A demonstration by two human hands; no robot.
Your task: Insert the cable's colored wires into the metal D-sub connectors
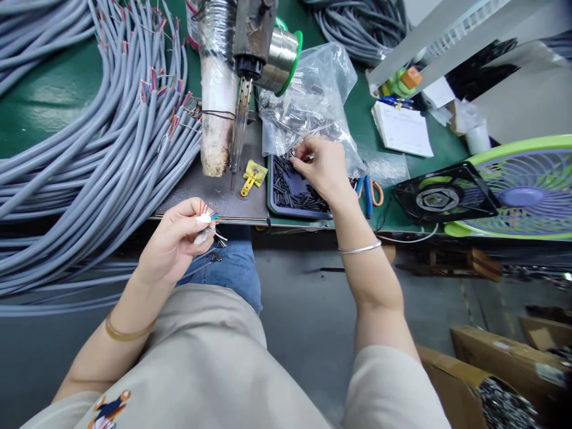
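Observation:
My left hand (181,235) is closed in a pinch on the end of a grey cable, where thin coloured wires (209,213) fan out above the thumb. Over a tray (270,196) of small black tube pieces (308,198), my right hand (319,158) has its thumb and forefinger drawn together. What the right fingertips hold, if anything, is too small to make out. A clear plastic bag (308,101) with small metal parts lies just behind them. Between my hands, a soldering iron (243,119) points down beside a yellow clip (251,183).
Bundled grey cables (102,149) cover the left side. A solder spool (281,59) hangs behind the iron. Right of the tray are pliers (369,196), a notepad (404,128), a small black fan (442,193) and a larger green fan (536,143). Cardboard boxes (504,357) stand on the floor.

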